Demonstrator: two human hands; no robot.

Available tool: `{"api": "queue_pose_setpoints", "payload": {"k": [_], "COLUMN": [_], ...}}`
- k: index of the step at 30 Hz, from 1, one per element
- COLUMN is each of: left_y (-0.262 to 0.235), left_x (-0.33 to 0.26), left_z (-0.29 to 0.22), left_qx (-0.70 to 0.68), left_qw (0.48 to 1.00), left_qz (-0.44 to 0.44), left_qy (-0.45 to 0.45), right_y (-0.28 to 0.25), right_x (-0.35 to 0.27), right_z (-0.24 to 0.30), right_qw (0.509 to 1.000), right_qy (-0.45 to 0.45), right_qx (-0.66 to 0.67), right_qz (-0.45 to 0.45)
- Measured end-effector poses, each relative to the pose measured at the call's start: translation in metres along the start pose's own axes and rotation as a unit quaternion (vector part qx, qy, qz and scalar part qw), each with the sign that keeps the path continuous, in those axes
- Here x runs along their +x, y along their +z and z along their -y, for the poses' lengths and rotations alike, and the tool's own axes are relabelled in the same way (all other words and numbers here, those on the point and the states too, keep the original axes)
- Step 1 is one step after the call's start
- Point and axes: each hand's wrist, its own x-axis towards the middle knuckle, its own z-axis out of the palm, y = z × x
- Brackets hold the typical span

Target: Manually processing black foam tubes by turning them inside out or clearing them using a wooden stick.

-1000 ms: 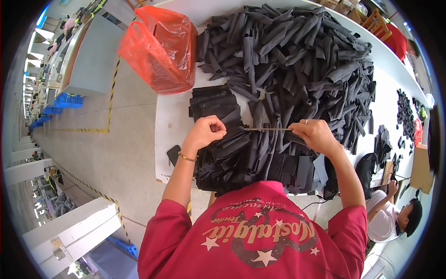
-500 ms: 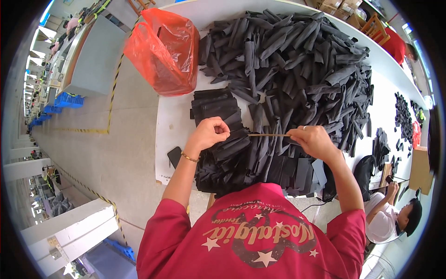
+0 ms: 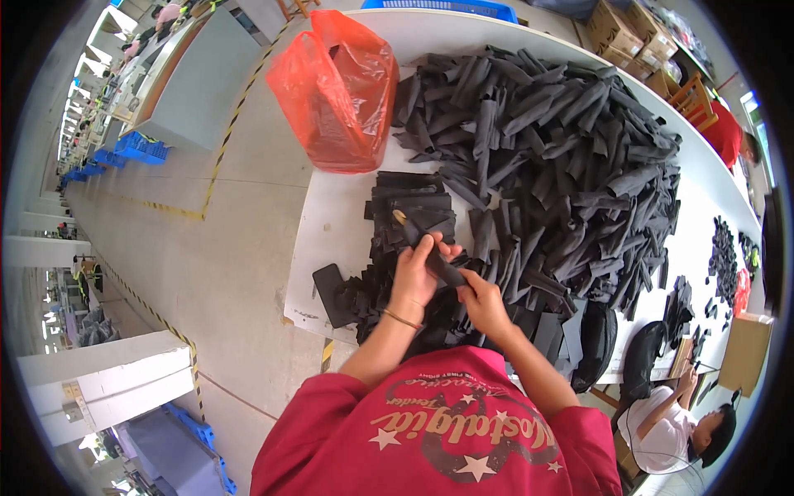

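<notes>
A narrow black fabric tube slants between my hands above the table. From its upper left end pokes the tan tip of a thin stick; the rest of the stick is hidden. My left hand wraps its fingers round the tube's middle. At the lower right end, my right hand pinches it. Under and beyond my hands lies a row of flat black fabric pieces, layered over one another. A large heap of rolled black fabric pieces spreads to the right.
A red plastic bag stands at the table's far left corner. The dark phone lies by the left edge. A black bag sits at the near right, and a blue basket behind the table. Another person sits at the right.
My hands have come together from apart. The thin stick that stretched from my right hand is now mostly inside a black fabric tube held by both hands. The view has shifted slightly.
</notes>
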Motion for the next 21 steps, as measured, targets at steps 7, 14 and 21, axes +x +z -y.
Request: {"api": "queue_pose_setpoints", "payload": {"k": [7,14,21], "left_y": [0.024,0.009,0.001], "left_x": [-0.005,0.007,0.037], "left_z": [-0.001,-0.028,-0.081], "left_qx": [-0.018,0.076,0.027], "left_qw": [0.989,0.959,0.955], "left_qz": [-0.134,-0.262,-0.23], "left_qy": [0.056,0.07,0.186], "right_y": [0.048,0.038,-0.025], "right_x": [-0.02,-0.068,-0.147], "right_z": [0.001,-0.022,-0.014], "right_qw": [0.991,0.996,0.993], "right_qy": [0.022,0.016,0.024], "right_qx": [-0.051,-0.073,-0.114], "right_qz": [-0.119,-0.041,0.028]}}
